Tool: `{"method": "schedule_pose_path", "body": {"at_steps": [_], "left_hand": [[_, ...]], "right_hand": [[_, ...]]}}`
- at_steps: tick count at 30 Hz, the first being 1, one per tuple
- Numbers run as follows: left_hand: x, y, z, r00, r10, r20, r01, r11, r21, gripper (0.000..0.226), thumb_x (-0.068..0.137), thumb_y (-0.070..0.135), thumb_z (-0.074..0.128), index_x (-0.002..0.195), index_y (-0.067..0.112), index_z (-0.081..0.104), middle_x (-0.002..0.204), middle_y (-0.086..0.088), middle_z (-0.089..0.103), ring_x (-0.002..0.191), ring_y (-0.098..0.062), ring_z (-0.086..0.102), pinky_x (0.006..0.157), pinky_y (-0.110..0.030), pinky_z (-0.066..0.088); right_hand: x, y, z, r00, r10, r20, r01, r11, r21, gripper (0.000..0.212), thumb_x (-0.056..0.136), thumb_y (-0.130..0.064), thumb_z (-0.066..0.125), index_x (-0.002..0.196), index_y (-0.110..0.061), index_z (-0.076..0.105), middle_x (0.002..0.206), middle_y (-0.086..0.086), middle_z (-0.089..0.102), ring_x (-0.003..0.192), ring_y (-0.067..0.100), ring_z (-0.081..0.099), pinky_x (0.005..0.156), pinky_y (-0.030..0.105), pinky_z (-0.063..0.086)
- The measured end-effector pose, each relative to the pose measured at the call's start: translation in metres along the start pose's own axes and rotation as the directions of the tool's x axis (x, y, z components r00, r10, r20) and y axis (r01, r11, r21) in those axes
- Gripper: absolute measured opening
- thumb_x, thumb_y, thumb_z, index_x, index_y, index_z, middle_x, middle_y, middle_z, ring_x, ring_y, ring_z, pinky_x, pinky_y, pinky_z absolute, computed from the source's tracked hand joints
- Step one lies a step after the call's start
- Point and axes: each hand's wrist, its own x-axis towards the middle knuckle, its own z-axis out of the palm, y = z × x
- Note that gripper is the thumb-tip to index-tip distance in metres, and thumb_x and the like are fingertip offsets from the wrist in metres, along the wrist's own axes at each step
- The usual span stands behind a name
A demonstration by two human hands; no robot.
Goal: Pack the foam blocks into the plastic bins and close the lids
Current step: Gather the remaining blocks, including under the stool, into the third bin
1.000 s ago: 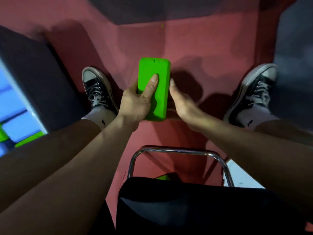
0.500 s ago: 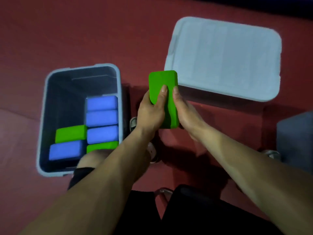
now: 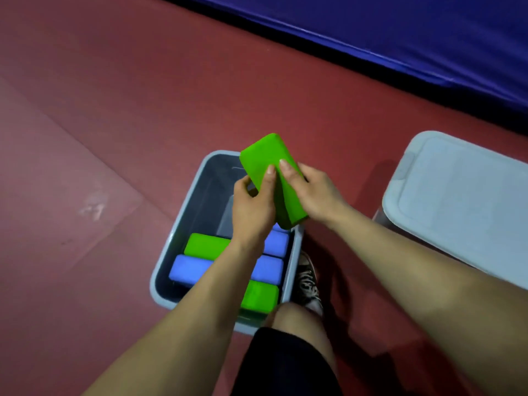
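Observation:
A green foam block is tilted in the air over the open grey plastic bin on the floor. My left hand grips its left side, thumb on top. My right hand holds its right side, fingers wrapped under it and thumb on top. Inside the bin lie a green block, a blue block, two more blue blocks on the right and another green block at the near end. My forearms hide part of them.
A grey bin with its lid on stands to the right. A blue mat runs along the far side of the red floor. My knee and a sneaker sit just right of the open bin.
Both hands have carried the green block left from beside the lidded bin to above the open bin, and it has tilted. The view has swung left.

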Motion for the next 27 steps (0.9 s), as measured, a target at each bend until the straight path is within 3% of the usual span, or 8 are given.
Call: {"method": "schedule_pose_path", "body": {"at_steps": [3,7,9,14,20,23,25,27], "left_hand": [[0.036,-0.002,-0.031,0.996,-0.016,-0.084,0.012,0.999,-0.048,0.055,0.086,0.056,0.069,0.121,0.016,0.055,0.108,-0.002,0.070,0.095,-0.017,0.072,0.064,-0.041,0.061],[0.074,-0.011,-0.065,0.980,-0.091,-0.177,0.078,0.994,-0.078,0.068,0.079,0.060,0.071,0.127,0.016,0.050,0.114,-0.007,0.070,0.094,-0.027,0.073,0.055,-0.033,0.057],[0.086,-0.019,-0.075,0.973,-0.124,-0.194,0.107,0.990,-0.094,0.062,0.087,0.053,0.069,0.129,0.014,0.049,0.115,-0.009,0.070,0.091,-0.028,0.072,0.051,-0.029,0.055],[0.109,-0.052,-0.096,0.947,-0.238,-0.216,0.213,0.968,-0.131,0.063,0.087,0.055,0.068,0.128,0.010,0.051,0.108,-0.009,0.071,0.083,-0.025,0.071,0.053,-0.030,0.055],[0.138,-0.093,-0.122,0.925,-0.344,-0.162,0.327,0.937,-0.124,0.056,0.088,0.052,0.068,0.123,0.010,0.059,0.111,-0.014,0.073,0.092,-0.031,0.074,0.078,-0.045,0.062],[0.150,-0.120,-0.136,0.897,-0.380,-0.226,0.374,0.925,-0.071,0.075,0.079,0.054,0.077,0.131,0.005,0.053,0.106,-0.023,0.071,0.073,-0.029,0.072,0.072,-0.046,0.063],[0.156,-0.136,-0.142,0.884,-0.363,-0.293,0.373,0.927,-0.022,0.087,0.070,0.059,0.081,0.129,0.001,0.053,0.090,-0.020,0.069,0.064,-0.028,0.069,0.066,-0.045,0.061],[0.163,-0.148,-0.146,0.888,-0.268,-0.374,0.329,0.938,0.108,0.096,0.058,0.070,0.080,0.121,0.001,0.058,0.088,-0.015,0.071,0.071,-0.031,0.071,0.064,-0.039,0.059]], "right_hand": [[0.040,-0.007,0.038,0.994,-0.063,0.086,0.061,0.998,0.028,0.032,0.098,-0.051,0.051,0.097,-0.025,0.070,0.077,-0.013,0.064,0.067,-0.003,0.054,0.068,0.024,0.044],[0.083,-0.003,0.083,0.976,-0.081,0.203,0.085,0.996,-0.011,0.033,0.099,-0.048,0.052,0.075,-0.028,0.065,0.059,-0.019,0.062,0.056,-0.010,0.052,0.059,0.014,0.041],[0.098,0.005,0.101,0.967,-0.071,0.244,0.082,0.996,-0.032,0.036,0.096,-0.056,0.052,0.087,-0.028,0.073,0.075,-0.011,0.072,0.069,-0.006,0.059,0.069,0.021,0.049],[0.122,0.030,0.133,0.939,-0.009,0.344,0.050,0.993,-0.111,0.052,0.089,-0.069,0.050,0.104,-0.026,0.075,0.088,0.005,0.075,0.086,0.019,0.070,0.080,0.041,0.056],[0.146,0.054,0.163,0.882,0.080,0.464,0.047,0.966,-0.256,0.050,0.091,-0.066,0.051,0.115,-0.028,0.074,0.102,0.001,0.075,0.097,0.018,0.069,0.088,0.040,0.055],[0.155,0.076,0.183,0.860,0.114,0.497,0.067,0.941,-0.333,0.049,0.091,-0.065,0.053,0.120,-0.029,0.069,0.119,0.001,0.071,0.113,0.022,0.063,0.098,0.039,0.051],[0.160,0.092,0.197,0.845,0.143,0.515,0.081,0.919,-0.387,0.055,0.090,-0.068,0.051,0.128,-0.031,0.064,0.131,0.002,0.065,0.122,0.025,0.058,0.101,0.038,0.048],[0.167,0.107,0.208,0.831,0.158,0.533,0.094,0.905,-0.416,0.059,0.090,-0.070,0.046,0.132,-0.032,0.061,0.136,0.002,0.063,0.125,0.026,0.056,0.100,0.035,0.047]]}}
